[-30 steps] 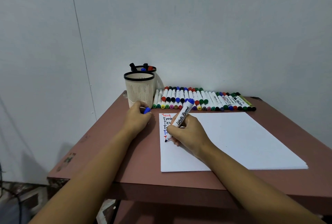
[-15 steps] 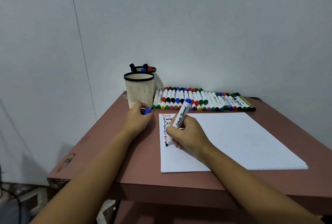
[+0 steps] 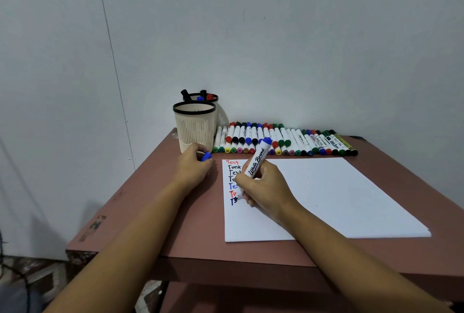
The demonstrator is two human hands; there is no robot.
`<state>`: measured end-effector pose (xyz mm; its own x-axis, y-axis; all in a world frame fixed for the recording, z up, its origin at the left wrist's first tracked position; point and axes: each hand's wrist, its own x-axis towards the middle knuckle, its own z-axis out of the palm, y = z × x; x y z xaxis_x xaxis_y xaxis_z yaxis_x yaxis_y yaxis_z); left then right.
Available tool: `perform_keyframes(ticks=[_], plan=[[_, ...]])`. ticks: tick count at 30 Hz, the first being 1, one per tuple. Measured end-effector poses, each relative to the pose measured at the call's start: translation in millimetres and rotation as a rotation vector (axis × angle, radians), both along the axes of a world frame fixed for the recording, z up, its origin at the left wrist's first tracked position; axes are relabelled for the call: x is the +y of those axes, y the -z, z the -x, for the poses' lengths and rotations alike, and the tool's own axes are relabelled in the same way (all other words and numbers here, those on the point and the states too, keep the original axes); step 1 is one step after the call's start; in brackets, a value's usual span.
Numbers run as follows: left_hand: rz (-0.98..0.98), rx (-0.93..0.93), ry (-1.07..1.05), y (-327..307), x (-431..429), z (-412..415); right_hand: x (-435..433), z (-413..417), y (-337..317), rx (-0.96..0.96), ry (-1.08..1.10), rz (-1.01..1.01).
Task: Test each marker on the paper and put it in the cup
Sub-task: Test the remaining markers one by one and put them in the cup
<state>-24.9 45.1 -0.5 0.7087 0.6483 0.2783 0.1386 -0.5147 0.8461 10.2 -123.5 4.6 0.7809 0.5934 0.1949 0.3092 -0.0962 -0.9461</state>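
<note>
Blue T (image 3: 233, 201) now sits on the paper (image 3: 326, 192), new since a second ago. Right hand (image 3: 266, 187) grips the whiteboard marker (image 3: 257, 162) there, left hand (image 3: 193, 169) pinches its cap (image 3: 207, 156). Rear cup (image 3: 215, 98) holds several markers (image 3: 185, 92).

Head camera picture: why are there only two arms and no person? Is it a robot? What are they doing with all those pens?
No robot here. The camera sits on a person's head and looks down, so you see only their own arms. The right hand holds a blue marker, its tip on the white paper, next to a column of "Test" words in red, black and blue. The left hand holds the blue cap. On the brown table lie a long row of markers by the wall and two cups: the back cup has a few markers in it, the front cup shows none from here.
</note>
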Motion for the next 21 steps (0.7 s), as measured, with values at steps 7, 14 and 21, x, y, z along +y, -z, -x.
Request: perform_keyframes(ticks=[7,14,21], plan=[[0.0,0.003,0.008,-0.4,0.4,-0.2,0.3,0.2,1.1,-0.025,0.059,-0.009],[-0.001,0.011,0.015,-1.4,-0.6,0.5,0.4,0.3,0.5,-0.038,0.076,-0.005],[-0.005,0.017,0.009,-2.1,-1.6,1.1,0.1,1.8,-2.1,-0.042,0.066,0.011]])
